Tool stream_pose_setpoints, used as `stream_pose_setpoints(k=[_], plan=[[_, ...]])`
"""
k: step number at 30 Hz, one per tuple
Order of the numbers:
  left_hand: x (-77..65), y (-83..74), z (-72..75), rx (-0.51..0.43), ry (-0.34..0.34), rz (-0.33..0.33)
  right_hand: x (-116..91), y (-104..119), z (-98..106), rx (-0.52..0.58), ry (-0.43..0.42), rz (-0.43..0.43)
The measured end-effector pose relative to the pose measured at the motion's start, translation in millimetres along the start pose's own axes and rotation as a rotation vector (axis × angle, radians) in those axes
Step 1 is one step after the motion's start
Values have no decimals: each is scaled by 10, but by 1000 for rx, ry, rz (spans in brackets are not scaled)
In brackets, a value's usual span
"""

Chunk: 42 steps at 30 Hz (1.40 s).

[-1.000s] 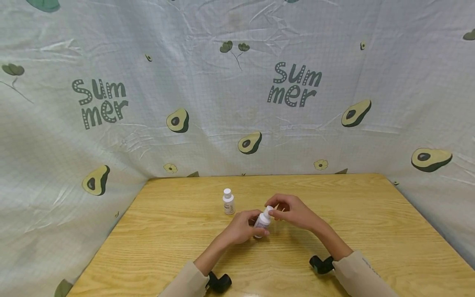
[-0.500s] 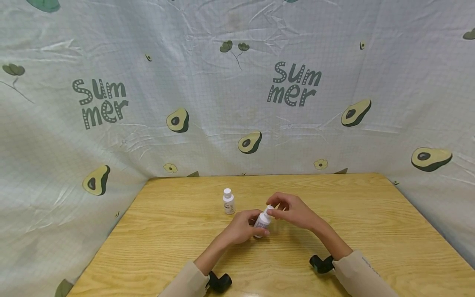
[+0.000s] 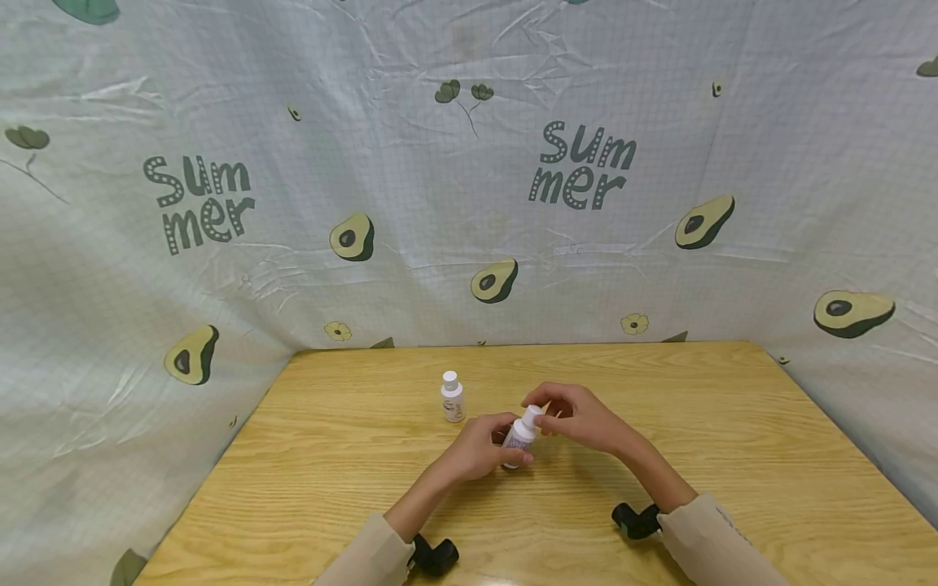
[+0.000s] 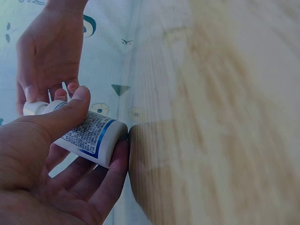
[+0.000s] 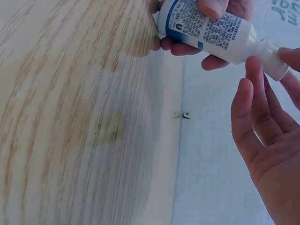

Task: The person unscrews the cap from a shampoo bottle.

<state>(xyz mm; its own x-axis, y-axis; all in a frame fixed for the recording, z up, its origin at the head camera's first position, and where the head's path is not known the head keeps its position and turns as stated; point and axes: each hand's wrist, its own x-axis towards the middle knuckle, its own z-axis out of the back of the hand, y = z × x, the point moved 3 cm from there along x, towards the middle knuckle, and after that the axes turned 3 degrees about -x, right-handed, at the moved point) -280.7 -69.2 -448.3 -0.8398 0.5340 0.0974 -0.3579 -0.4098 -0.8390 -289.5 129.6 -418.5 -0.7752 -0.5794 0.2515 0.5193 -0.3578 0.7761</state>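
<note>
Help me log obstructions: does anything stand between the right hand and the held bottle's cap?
Nothing visible does: the right hand has thumb and fingers at the white cap; the left hand grips the bottle below it. The other bottle stands apart, farther back.

In head view, the left fingers point(image 3: 500, 421) partly hide the held bottle point(image 3: 523, 431), its label print point(image 3: 518, 443) too small to read.

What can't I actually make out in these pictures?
Head view: small writing on the standing bottle, too tiny to read.
Left wrist view: part of the held bottle, covered by the left hand.
Right wrist view: part of the right hand, cut off by the right edge.
</note>
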Motion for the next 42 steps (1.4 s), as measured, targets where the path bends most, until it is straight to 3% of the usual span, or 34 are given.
stream_pose_setpoints(k=[5, 14, 28, 42], plan=[[8, 2, -5, -6, -1, -2, -1, 5, 4, 7, 4, 3], [25, -2, -7, -8, -7, 4, 6, -11, 40, -47, -61, -48], [52, -5, -7, -7, -12, 16, 29, -27, 62, 2, -16, 5], [88, -31, -8, -6, -20, 29, 57, -75, 120, -68, -41, -36]])
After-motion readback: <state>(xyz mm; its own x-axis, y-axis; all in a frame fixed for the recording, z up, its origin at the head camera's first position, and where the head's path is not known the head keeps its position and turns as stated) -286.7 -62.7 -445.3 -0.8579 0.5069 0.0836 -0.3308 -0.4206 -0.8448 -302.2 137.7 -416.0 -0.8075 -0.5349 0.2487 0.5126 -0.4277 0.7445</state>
